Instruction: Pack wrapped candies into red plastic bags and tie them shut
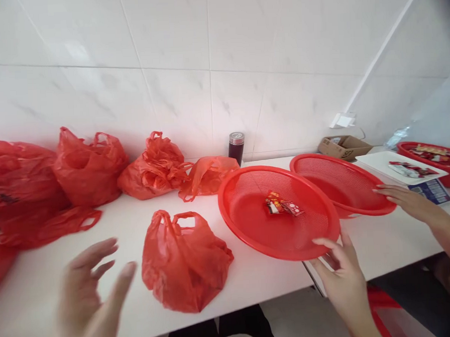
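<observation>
My left hand (89,296) hovers open above the white table, just left of a tied red plastic bag (184,261). My right hand (341,273) touches the near rim of a round red mesh basket (246,222) that has small red packets (283,205) lying in it. A second red mesh basket (346,182) overlaps it behind on the right. Another person's hand (405,199) rests at that second basket's right rim.
Several full red plastic bags (89,168) line the tiled wall at left and centre. A dark tumbler (236,147) stands by the wall. At right are a cardboard box (344,146), a white tray with packets (402,168) and a red basket of packets (435,158).
</observation>
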{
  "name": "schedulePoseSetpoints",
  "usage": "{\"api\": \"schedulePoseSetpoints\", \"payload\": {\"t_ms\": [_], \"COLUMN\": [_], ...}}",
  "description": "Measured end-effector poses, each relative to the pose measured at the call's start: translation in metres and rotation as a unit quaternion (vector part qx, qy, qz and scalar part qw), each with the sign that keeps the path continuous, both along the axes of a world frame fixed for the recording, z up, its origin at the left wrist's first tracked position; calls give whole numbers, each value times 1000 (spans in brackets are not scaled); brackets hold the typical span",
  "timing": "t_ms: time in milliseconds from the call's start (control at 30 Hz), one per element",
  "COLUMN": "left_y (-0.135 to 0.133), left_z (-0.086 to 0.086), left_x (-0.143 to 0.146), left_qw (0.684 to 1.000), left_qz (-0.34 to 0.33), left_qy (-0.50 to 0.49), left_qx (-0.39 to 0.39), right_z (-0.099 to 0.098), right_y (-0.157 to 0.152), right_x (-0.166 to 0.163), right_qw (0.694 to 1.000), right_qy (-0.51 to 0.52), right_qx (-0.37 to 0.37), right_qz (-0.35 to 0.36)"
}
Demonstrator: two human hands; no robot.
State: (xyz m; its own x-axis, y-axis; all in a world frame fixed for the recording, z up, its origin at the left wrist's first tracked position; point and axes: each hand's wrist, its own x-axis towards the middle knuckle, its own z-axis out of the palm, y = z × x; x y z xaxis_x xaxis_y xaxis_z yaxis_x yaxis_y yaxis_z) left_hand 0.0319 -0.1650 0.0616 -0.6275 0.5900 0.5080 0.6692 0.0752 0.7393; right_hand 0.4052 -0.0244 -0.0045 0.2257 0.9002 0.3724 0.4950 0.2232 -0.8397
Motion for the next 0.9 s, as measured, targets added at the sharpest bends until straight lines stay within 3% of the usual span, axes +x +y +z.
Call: {"api": "schedulePoseSetpoints", "payload": {"t_ms": [67,133,200,300,333,400,467,533,633,800,833,900], "left_y": [19,31,35,32,31,31,33,34,34,44,49,58], "left_z": [-1,-2,-3,-3,-2,3,10,18,28,53,60,75], "left_x": [7,12,13,13,14,18,22,22,11,-5,-6,-4], "left_qw": [1000,998,991,980,977,976,973,960,924,848,838,849], "left_qz": [-16,-39,-82,-164,-177,-175,-168,-191,-257,-327,-337,-343], "left_qy": [6,11,1,-6,-2,-15,-64,-127,-225,-412,-425,-389], "left_qx": [-8,-57,-103,-115,-116,-130,-144,-160,-174,-67,-63,-98], "right_z": [-13,-12,3,46,61,86,101,108,119,158,167,182], "right_y": [0,1,0,-11,-15,-22,-22,-13,6,30,32,36], "right_x": [-11,-16,-20,-39,-52,-87,-131,-173,-210,-212,-211,-213], "right_qw": [999,997,991,987,987,975,925,872,841,826,818,803], "right_qy": [-30,-72,-133,-146,-128,-88,-70,-66,-48,42,26,-38], "right_qx": [4,-2,10,73,89,84,36,26,21,40,62,100], "right_qz": [-19,-23,-23,-2,37,187,371,485,538,561,571,586]}}
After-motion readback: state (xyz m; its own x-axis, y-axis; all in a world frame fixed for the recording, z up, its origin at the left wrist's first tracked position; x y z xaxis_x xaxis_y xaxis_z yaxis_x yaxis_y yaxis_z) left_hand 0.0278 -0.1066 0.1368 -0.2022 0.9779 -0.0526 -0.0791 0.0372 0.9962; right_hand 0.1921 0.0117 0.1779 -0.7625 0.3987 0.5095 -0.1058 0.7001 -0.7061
